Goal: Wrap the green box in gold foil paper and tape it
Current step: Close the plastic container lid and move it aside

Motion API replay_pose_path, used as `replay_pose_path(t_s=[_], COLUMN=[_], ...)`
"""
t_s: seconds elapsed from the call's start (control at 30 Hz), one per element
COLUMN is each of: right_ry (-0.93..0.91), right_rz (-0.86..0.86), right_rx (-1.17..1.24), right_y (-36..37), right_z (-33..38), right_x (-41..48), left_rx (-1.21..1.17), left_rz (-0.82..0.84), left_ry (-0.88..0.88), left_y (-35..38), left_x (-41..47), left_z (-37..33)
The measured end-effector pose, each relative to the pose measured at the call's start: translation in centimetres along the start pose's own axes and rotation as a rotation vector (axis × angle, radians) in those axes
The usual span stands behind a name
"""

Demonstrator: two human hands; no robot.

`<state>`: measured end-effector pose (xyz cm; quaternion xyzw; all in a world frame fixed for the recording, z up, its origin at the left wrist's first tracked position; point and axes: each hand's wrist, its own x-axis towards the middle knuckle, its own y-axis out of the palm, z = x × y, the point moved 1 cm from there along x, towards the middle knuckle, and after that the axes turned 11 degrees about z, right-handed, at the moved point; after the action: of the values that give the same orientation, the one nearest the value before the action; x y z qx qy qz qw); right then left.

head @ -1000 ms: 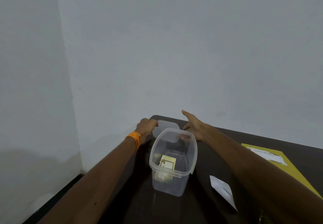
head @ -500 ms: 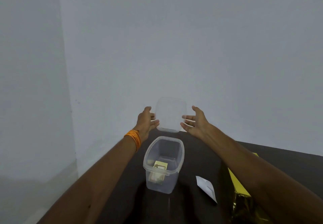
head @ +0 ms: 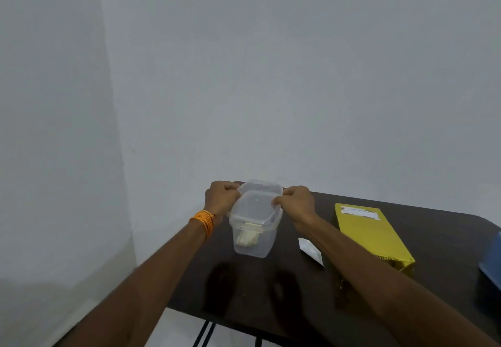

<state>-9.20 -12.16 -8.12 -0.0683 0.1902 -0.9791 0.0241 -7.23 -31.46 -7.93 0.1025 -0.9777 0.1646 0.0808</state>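
Observation:
A clear plastic container point(head: 253, 243) stands on the dark table point(head: 271, 287) near its far left corner, with a small tan item inside. Its clear lid point(head: 256, 205) rests on top. My left hand point(head: 221, 197) grips the lid's left edge and my right hand point(head: 295, 201) grips its right edge, fingers curled. A box wrapped in gold foil paper point(head: 371, 234), with a white label near its far end, lies flat to the right of my right forearm.
A small white paper piece point(head: 311, 250) lies between the container and the gold box. A blue object point(head: 492, 261) shows at the right edge. White walls meet in a corner behind the table. The table's left edge runs below my left forearm.
Both hands lifted the lid from the table behind the container, held it in the air, then lowered it onto the container. The view has tilted down and right.

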Motion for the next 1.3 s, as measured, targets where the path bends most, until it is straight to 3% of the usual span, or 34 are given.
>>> replay_pose_path(t_s=[0.37,0.9,1.17,1.3], right_ry=[-0.034,-0.209,-0.23,-0.199], right_rz=[-0.012,0.0,-0.045,-0.028], right_rx=[-0.135,-0.451,-0.484,-0.574], right_y=[0.9,1.3,1.6,1.7], right_z=[-1.3,-1.5,-1.6,-1.3], right_x=[0.5,1.5,1.1,1.3], left_rx=[0.328,0.549,0.606,0.671], left_rz=[-0.053,-0.157,-0.102,0.026], left_ry=[0.129,0.161,0.082,0.033], left_y=[1.0,1.7,1.6,1.9], left_x=[-0.2,-0.9,-0.6,-0.1], left_z=[1.1,0.8,0.9,1.1])
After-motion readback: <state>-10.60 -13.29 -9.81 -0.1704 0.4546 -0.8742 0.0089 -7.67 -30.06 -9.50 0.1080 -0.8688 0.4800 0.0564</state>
